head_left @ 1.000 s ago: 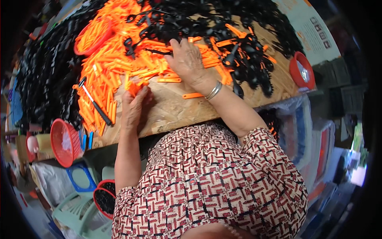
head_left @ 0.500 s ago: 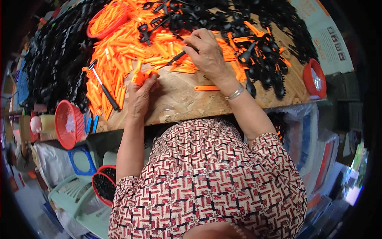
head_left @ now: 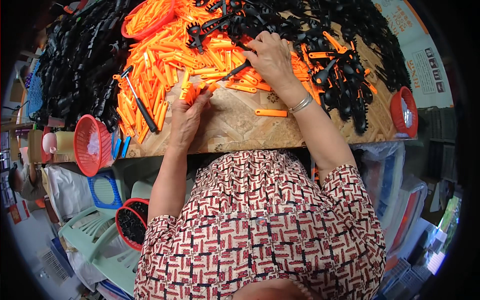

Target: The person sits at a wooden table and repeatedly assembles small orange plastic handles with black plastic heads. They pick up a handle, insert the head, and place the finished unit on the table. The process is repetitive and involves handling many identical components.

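Note:
My left hand point(head_left: 189, 117) is closed round a small bunch of orange plastic handles point(head_left: 188, 93), just above the table's near part. My right hand point(head_left: 274, 59) is farther forward and to the right, with its fingers bent round a black plastic utensil point(head_left: 236, 71). That utensil's slim stem slants down to the left, toward the orange pieces; my fingers cover its other end. Beneath and beside both hands spreads a heap of loose orange handles point(head_left: 145, 87). One orange handle point(head_left: 271, 113) lies alone on the patterned tabletop point(head_left: 235, 127), below my right wrist.
A small hammer point(head_left: 138, 100) rests on the heap's left side. Black utensils point(head_left: 272, 22) are piled at the back, others with orange handles point(head_left: 345, 90) at right. Red baskets point(head_left: 85, 150) stand at the left edge, right edge point(head_left: 403, 117) and back point(head_left: 167, 22).
The whole view has shifted, so the table appears slightly farther right. My right hand has moved slightly away from me with the black utensil; my left hand keeps its grip on the orange handles.

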Demonstrator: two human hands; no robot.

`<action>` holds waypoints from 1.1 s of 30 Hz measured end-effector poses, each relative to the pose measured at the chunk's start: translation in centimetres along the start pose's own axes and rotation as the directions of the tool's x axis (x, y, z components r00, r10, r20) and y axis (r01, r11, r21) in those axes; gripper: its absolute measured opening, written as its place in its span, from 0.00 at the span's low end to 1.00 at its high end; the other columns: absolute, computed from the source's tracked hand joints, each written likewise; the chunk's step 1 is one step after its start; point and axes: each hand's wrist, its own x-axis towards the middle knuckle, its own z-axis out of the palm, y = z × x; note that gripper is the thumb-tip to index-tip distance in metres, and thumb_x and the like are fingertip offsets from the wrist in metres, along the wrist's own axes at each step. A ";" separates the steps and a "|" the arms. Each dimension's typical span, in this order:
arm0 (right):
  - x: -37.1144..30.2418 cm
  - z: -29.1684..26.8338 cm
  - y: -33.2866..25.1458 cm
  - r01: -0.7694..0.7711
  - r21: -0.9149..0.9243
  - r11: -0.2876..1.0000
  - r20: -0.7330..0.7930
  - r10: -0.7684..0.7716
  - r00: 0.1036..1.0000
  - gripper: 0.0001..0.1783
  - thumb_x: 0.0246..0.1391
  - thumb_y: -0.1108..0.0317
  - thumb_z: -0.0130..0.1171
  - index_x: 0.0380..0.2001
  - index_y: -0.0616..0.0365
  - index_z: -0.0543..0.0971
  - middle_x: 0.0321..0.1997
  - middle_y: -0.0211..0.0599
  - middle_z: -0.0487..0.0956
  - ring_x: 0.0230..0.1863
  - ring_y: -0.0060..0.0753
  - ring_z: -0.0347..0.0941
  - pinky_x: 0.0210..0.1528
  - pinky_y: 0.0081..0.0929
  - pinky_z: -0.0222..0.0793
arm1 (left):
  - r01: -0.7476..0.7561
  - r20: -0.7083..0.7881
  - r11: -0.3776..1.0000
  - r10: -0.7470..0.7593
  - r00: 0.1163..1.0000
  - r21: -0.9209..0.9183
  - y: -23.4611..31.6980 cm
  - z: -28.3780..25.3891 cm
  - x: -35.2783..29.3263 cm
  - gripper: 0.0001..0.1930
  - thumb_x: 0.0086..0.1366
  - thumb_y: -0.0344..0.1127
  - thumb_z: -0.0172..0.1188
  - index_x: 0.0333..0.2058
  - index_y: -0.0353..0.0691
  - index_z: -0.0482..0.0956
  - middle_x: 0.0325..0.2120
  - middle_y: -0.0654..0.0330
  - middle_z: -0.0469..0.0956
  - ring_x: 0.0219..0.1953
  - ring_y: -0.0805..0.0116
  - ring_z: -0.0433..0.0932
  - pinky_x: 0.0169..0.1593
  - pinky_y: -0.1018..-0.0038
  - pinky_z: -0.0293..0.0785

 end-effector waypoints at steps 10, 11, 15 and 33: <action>-2.0 -4.0 -1.9 0.197 0.315 0.928 -0.072 -0.184 0.980 0.08 0.55 0.69 0.66 0.38 0.56 0.85 0.42 0.37 0.86 0.50 0.39 0.80 0.55 0.33 0.67 | -0.384 0.146 0.900 0.359 0.922 0.208 2.2 -0.7 -0.1 0.12 0.73 0.33 0.61 0.51 0.34 0.81 0.41 0.66 0.81 0.35 0.77 0.75 0.41 0.79 0.74; -2.0 -3.9 -2.0 0.244 0.271 0.931 -0.109 -0.222 0.969 0.08 0.55 0.69 0.66 0.38 0.56 0.85 0.41 0.36 0.86 0.50 0.39 0.81 0.57 0.32 0.67 | -0.455 0.183 0.838 0.417 0.890 0.301 2.4 -0.8 0.2 0.12 0.74 0.33 0.61 0.51 0.33 0.80 0.41 0.65 0.81 0.35 0.78 0.75 0.40 0.80 0.74; -2.1 -2.7 -1.7 -0.200 0.783 0.589 0.053 0.257 0.965 0.08 0.58 0.71 0.66 0.40 0.61 0.86 0.38 0.33 0.87 0.43 0.26 0.83 0.49 0.23 0.72 | -0.478 0.152 0.780 0.458 0.876 0.404 3.9 0.6 0.3 0.08 0.62 0.25 0.68 0.41 0.34 0.82 0.33 0.56 0.81 0.35 0.60 0.82 0.40 0.69 0.75; -6.0 -5.5 -3.5 -0.637 0.681 0.362 0.657 0.084 0.750 0.08 0.60 0.69 0.67 0.33 0.63 0.87 0.18 0.21 0.76 0.19 0.10 0.67 0.22 0.17 0.61 | -0.610 0.373 0.533 0.491 0.787 0.586 5.2 0.6 -1.2 0.16 0.56 0.23 0.69 0.45 0.41 0.85 0.35 0.58 0.82 0.39 0.60 0.82 0.44 0.69 0.76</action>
